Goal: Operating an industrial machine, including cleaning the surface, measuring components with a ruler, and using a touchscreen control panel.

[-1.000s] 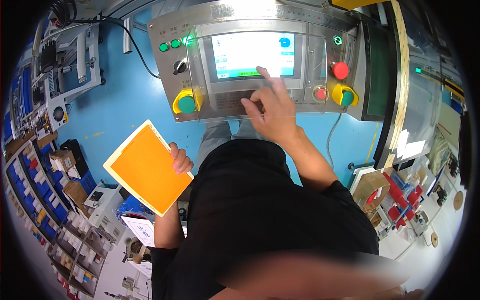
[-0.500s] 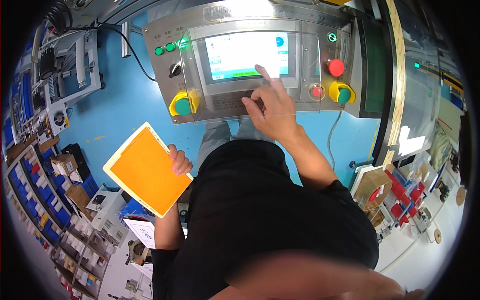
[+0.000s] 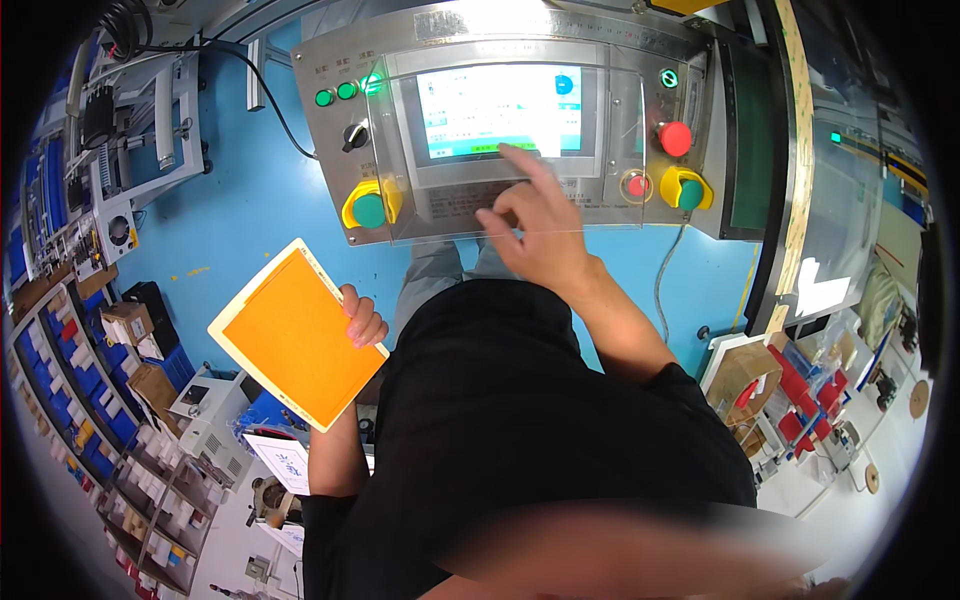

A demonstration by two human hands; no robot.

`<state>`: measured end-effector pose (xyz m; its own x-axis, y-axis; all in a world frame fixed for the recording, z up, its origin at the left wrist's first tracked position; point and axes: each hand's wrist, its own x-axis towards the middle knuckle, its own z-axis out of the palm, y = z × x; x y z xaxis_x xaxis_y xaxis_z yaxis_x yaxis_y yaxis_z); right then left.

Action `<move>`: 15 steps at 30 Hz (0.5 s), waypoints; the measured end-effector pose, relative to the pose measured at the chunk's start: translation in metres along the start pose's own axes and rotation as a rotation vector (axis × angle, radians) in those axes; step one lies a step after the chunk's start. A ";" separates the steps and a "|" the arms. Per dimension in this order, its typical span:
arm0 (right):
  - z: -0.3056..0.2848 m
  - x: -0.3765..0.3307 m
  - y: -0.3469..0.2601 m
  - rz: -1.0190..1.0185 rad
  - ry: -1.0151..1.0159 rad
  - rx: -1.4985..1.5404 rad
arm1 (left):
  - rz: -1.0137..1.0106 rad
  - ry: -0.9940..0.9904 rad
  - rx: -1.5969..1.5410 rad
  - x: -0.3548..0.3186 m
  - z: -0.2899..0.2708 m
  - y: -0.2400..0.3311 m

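My left hand (image 3: 363, 318) grips the right edge of a flat, orange rectangular panel (image 3: 300, 340) with a cream border. The panel is tilted, its orange face turned up toward me. My right hand (image 3: 540, 232) holds nothing. Its index finger is stretched out at the lower edge of a lit touchscreen (image 3: 470, 105), the thumb stands apart and the other fingers are curled. Whether the fingertip touches the glass I cannot tell. The screen sits in a metal control panel (image 3: 440, 205) with a clear plastic cover around it.
Green buttons (image 3: 346, 91), a black rotary switch (image 3: 354, 137) and a red mushroom button (image 3: 674, 139) sit on the control panel. Yellow-guarded green buttons (image 3: 369, 210) flank it. Shelves with blue bins (image 3: 90, 400) stand left. A cardboard box (image 3: 745, 375) is at right.
My right index fingertip has shifted left and slightly down along the screen's lower edge, and the hand has moved with it. My left hand still grips the orange panel.
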<state>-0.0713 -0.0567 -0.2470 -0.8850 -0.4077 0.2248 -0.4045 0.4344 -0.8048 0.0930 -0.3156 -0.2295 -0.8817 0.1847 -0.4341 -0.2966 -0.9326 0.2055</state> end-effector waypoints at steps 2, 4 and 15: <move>0.007 0.002 -0.004 -0.055 -0.027 -0.022 | -0.008 -0.019 -0.012 -0.001 -0.001 0.000; 0.014 0.001 -0.009 -0.043 -0.130 0.024 | 0.013 0.006 -0.008 -0.001 0.000 -0.002; 0.025 0.014 -0.014 -0.104 -0.167 0.019 | 0.021 0.010 -0.024 -0.005 -0.003 0.000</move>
<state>-0.0718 -0.0886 -0.2461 -0.7874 -0.5779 0.2146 -0.4863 0.3683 -0.7924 0.0985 -0.3179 -0.2299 -0.8840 0.1616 -0.4387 -0.2688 -0.9435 0.1940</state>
